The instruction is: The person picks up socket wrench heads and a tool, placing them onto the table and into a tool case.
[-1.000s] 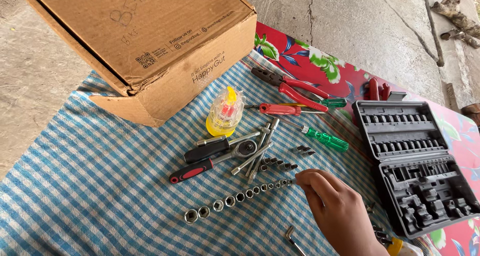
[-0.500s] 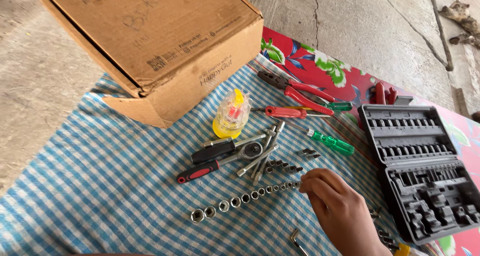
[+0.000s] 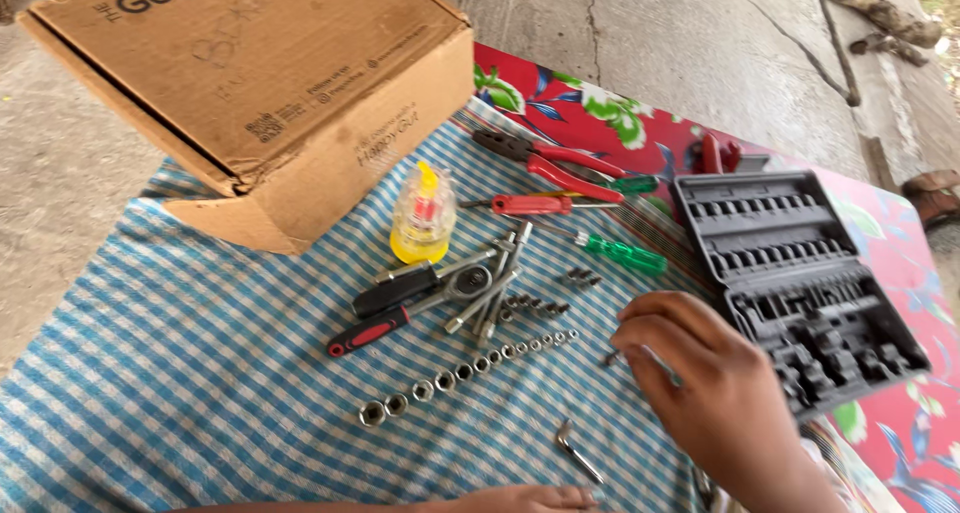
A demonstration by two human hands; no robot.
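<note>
Fingers (image 3: 650, 335) of the right hand (image 3: 715, 403) are curled downward, their tips pinching a small dark bit (image 3: 609, 357) against the blue-and-white checked cloth (image 3: 180, 373), just beyond the small end of the row of sockets (image 3: 470, 369). Whether the bit is lifted or only pressed down cannot be told. That row runs diagonally, largest socket nearest the viewer, smallest toward the hand. Only the fingertips of the left hand (image 3: 520, 498) show at the bottom edge, lying flat on the cloth, holding nothing, close to a small metal L-shaped key (image 3: 577, 451).

Behind the row lie a red-and-black ratchet handle (image 3: 400, 308), several steel extension bars (image 3: 497, 283) and a cluster of little dark bits (image 3: 535, 305). Farther back stands a yellow-based clear screwdriver-bit holder (image 3: 422, 218), with a red-handled screwdriver (image 3: 530, 205), a green-handled screwdriver (image 3: 620, 255) and red-handled pliers (image 3: 560, 165) beside it. A dark grey socket case (image 3: 790, 273) lies open to the right of the hand, on a red floral cloth (image 3: 600, 123). A cardboard box (image 3: 270, 93) rests tilted at the far left corner of the checked cloth.
</note>
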